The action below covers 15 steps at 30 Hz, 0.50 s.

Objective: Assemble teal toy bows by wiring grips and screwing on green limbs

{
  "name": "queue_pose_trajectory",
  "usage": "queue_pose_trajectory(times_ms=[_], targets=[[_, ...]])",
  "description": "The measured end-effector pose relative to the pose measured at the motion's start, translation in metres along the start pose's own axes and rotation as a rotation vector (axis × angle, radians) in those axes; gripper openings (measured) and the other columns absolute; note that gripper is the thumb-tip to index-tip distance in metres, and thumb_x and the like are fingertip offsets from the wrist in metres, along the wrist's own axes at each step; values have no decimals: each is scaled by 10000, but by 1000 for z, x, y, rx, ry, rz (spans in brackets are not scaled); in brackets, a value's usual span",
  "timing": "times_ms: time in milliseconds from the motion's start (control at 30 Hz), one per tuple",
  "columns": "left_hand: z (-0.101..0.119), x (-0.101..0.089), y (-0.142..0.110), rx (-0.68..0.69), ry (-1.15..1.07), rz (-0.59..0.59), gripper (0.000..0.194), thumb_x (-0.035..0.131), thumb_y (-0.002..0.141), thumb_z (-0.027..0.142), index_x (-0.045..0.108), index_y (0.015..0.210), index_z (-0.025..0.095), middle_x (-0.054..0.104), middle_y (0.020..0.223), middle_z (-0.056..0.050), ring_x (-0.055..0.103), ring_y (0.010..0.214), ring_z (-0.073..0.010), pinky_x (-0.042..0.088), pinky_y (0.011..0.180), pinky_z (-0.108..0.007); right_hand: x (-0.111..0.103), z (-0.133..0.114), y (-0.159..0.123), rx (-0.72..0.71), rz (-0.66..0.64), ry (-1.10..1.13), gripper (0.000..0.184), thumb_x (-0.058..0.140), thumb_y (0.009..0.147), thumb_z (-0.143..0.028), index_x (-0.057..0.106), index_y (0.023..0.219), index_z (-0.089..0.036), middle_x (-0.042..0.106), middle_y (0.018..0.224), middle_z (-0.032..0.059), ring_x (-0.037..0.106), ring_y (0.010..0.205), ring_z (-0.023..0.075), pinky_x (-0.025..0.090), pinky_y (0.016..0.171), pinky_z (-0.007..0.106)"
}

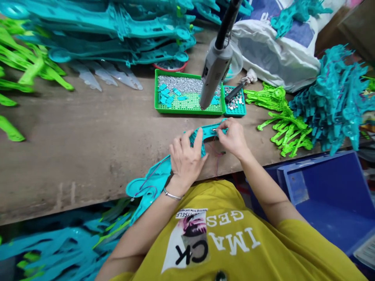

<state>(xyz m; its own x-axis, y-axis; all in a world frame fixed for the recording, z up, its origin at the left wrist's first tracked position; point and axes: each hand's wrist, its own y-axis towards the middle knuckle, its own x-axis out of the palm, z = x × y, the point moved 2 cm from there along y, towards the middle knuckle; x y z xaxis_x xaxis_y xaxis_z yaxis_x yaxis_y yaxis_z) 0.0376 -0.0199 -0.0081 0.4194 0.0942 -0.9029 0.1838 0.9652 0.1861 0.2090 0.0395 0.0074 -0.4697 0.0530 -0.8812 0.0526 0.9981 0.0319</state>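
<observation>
A long teal plastic shell half (150, 176), shaped like a toy gun, lies slantwise over the table's front edge. Thin red and dark wires run along it and hang below. My left hand (185, 158) is laid across its middle, gripping it with the index finger stretched along the top and the thumb apart. At the shell's right end, my right hand (233, 136) is closed in a pinch. A tiny silvery metal piece (215, 129) shows at its fingertips, too small to name. The right fingers also touch the shell; their undersides are hidden.
An electric screwdriver (215, 72) hangs over a green tray (187, 112) of screws and teal bits. Beside it is a small teal tray (236, 114) with metal discs. Stacked teal shells (117, 27), lime-green parts (288, 128) and a blue bin (328, 187) surround the table (73, 144).
</observation>
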Motion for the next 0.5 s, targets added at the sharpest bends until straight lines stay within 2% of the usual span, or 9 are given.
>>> queue_pose_trajectory(times_ms=[167,333,500], targets=[[1,4,3,25,-27,30,644,707,864,275,543,1486,246,541,1487,-188,516,1247,-415,419,946,-534,10,-1,-6,66,79,7,116,530,928,-203,616,852,-191,651,1004,139,606,933,278,503,884,451],[1,5,3,23,9,48,642,702,855,265,545,1475,212,540,1490,-202,508,1246,-420,425,936,-542,22,1,-10,52,114,90,105,453,955,-169,546,917,-199,632,1031,155,585,953,280,501,894,466],[2,2,7,6,-5,10,644,694,849,248,551,1476,219,519,1518,-200,502,1254,-434,419,949,-568,22,8,-15,45,197,246,112,464,968,-173,513,889,-235,638,978,108,586,992,254,502,936,446]])
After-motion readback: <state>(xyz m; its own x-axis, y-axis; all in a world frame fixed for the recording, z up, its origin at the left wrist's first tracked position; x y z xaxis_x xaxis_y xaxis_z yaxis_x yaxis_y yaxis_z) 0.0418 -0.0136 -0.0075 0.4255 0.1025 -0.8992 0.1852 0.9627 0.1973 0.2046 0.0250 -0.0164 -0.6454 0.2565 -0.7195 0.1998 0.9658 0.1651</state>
